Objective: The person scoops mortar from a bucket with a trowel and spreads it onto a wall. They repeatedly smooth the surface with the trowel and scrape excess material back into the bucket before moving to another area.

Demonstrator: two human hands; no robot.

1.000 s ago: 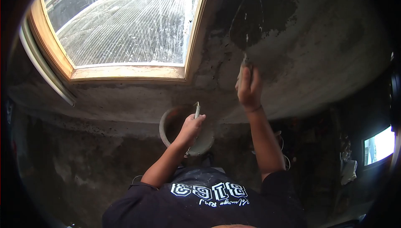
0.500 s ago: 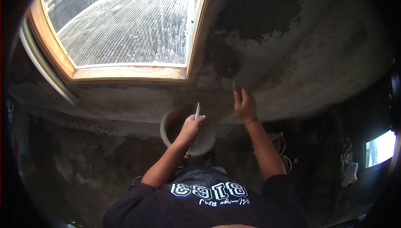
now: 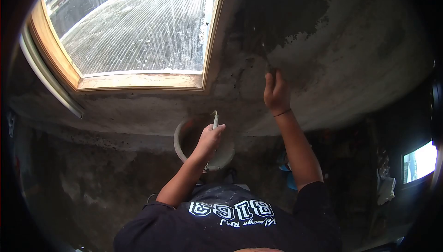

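My left hand [image 3: 212, 136] is closed around the pale handle [image 3: 216, 122] of a tool with a thin, bent metal end on top. It is above a round bucket [image 3: 178, 140], whose inside is partly hidden by my forearm. My right hand [image 3: 277, 93] is raised to the wall and grips a slim trowel [image 3: 267, 60], its narrow blade pointing up and hard to make out in the dimness. Just beyond that blade, a dark, damp-looking patch of plaster [image 3: 288, 10] with a ragged edge covers part of the wall [image 3: 360, 63].
To the left of the damp patch is a window with a wooden frame [image 3: 138, 82]; a corrugated roof [image 3: 143, 30] shows through the glass. A pale pipe [image 3: 44, 74] curves beside it. Low behind my right arm is something blue [image 3: 291, 181]. A whitish cloth or bag [image 3: 386, 191] hangs at right.
My right hand has moved up the wall with the trowel, bringing its blade closer to the large damp patch. My left hand stays almost in place over the bucket. The blue thing now shows.
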